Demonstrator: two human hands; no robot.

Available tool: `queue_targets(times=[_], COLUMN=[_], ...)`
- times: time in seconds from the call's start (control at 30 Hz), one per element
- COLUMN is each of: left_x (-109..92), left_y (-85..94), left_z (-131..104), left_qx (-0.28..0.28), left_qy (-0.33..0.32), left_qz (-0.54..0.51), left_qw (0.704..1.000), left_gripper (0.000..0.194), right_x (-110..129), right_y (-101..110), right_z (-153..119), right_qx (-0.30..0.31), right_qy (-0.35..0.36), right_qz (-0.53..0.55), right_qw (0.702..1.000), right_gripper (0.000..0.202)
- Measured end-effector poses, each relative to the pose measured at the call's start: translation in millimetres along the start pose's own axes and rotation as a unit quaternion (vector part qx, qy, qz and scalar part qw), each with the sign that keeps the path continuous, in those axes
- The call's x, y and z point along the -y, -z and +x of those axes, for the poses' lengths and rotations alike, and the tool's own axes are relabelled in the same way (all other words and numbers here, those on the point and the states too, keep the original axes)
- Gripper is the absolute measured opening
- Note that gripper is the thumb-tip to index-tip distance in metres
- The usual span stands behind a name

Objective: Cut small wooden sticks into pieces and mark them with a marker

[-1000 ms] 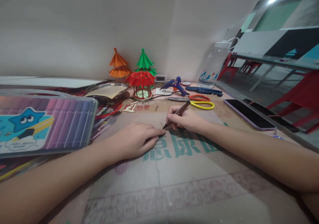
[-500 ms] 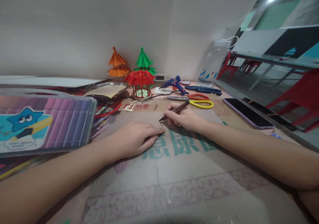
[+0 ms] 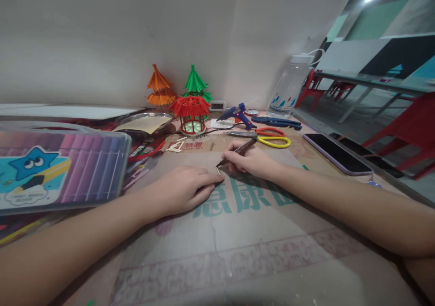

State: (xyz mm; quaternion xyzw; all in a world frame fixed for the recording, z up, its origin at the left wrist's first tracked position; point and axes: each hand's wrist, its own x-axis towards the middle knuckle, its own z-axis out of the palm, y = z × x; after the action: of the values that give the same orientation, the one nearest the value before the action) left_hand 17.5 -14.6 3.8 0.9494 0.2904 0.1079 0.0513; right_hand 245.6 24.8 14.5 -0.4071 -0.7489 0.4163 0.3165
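Observation:
My right hand (image 3: 241,157) is closed around a dark marker pen (image 3: 245,147). The pen slants down to the left, and its tip meets a short pale wooden stick (image 3: 218,170) on the cardboard, at the stick's far end. My left hand (image 3: 186,186) lies low on the cardboard (image 3: 217,233), index finger stretched out. That fingertip rests on the near end of the stick; thumb and index finger are apart, and the other fingers are mostly hidden. Several similar pale sticks (image 3: 175,147) lie loose beyond my left hand.
Red (image 3: 190,107), green (image 3: 193,80) and orange (image 3: 159,88) pavilion models stand near the wall. Right of them are a blue glue gun (image 3: 238,114), yellow-and-red-handled scissors (image 3: 274,142), a water bottle (image 3: 288,88) and a phone (image 3: 335,154). A marker case (image 3: 95,170) occupies the left.
The view has shifted very slightly. Both hands, the marker pen and the stick keep nearly the same places, with the pen tip still at the stick.

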Motion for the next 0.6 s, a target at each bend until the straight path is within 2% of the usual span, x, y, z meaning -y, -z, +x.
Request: queue_targets(times=[0.13,0.27,0.37,0.47,0.6], left_x=[-0.7,-1.7,-0.9,2.1,7.0], left_y=[0.1,1.1,0.7,-1.8,-5.6], left_z=[-0.2,0.1,0.9,2.2,3.7], left_qx=[-0.016,-0.083,-0.115,-0.116,-0.100], left_qy=[0.019,0.075,0.076,0.073,0.069], left_qz=[-0.006,0.002,0.006,-0.009,-0.011], left_qw=[1.000,0.994,0.990,0.991,0.993], left_gripper=[0.036,0.032,0.039,0.048,0.045], right_x=[-0.5,-0.6,-0.6,-0.9,-0.9], right_y=[-0.4,-0.7,-0.3,0.5,0.8], right_z=[0.7,1.0,0.1,-1.0,-1.1], right_qx=[0.001,-0.006,-0.020,-0.036,-0.032], right_qy=[-0.006,-0.004,0.005,0.015,0.011], right_qz=[0.002,0.008,0.027,0.034,0.028], right_qw=[1.000,1.000,0.999,0.999,0.999], right_gripper=[0.016,0.017,0.017,0.017,0.018])
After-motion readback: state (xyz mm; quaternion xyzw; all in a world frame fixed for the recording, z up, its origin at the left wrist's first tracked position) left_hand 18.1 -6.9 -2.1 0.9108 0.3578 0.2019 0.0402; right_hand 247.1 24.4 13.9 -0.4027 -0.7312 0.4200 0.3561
